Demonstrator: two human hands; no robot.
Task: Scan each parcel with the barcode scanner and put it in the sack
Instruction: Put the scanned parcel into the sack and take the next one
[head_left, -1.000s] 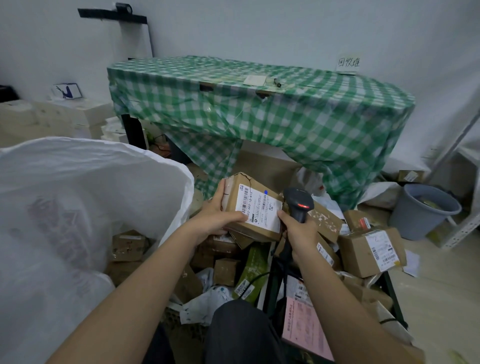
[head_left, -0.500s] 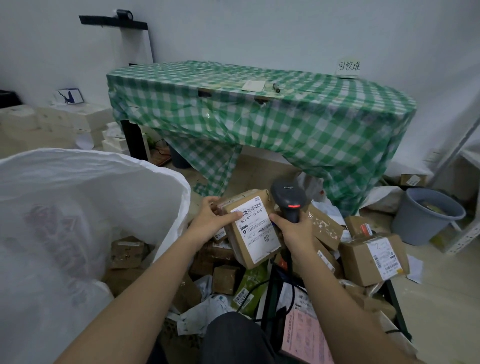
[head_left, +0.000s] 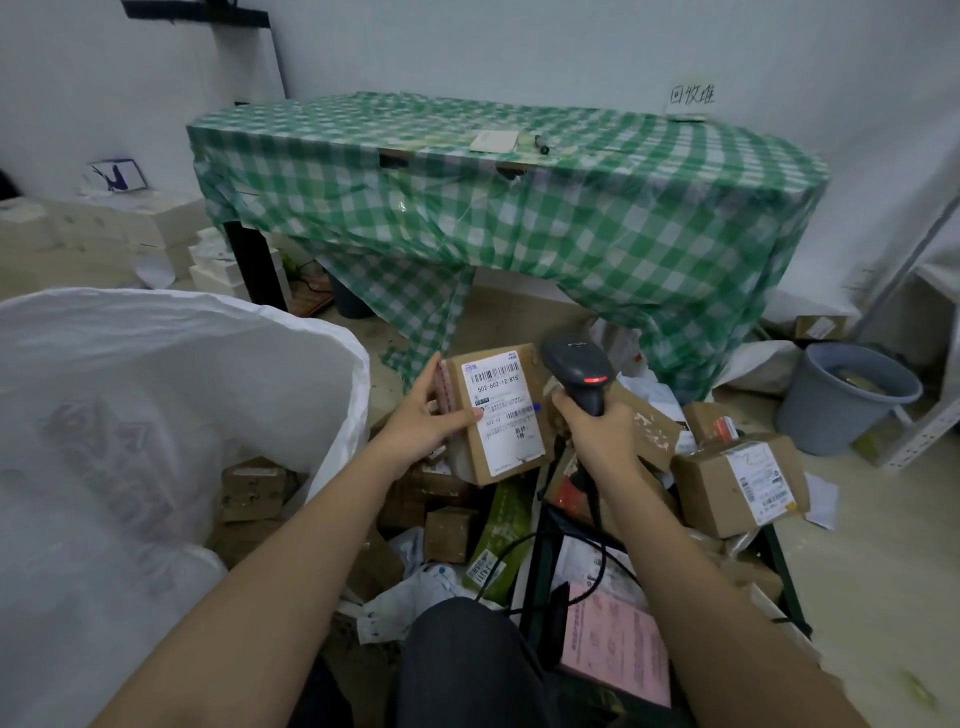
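Left hand (head_left: 423, 423) grips the labelled parcel (head_left: 498, 413); right hand (head_left: 597, 434) clenches the barcode scanner (head_left: 576, 371).

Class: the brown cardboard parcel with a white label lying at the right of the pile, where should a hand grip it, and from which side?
Grip the brown cardboard parcel across its two long side faces, coming from above: its labelled top is exposed, while other parcels crowd its base.
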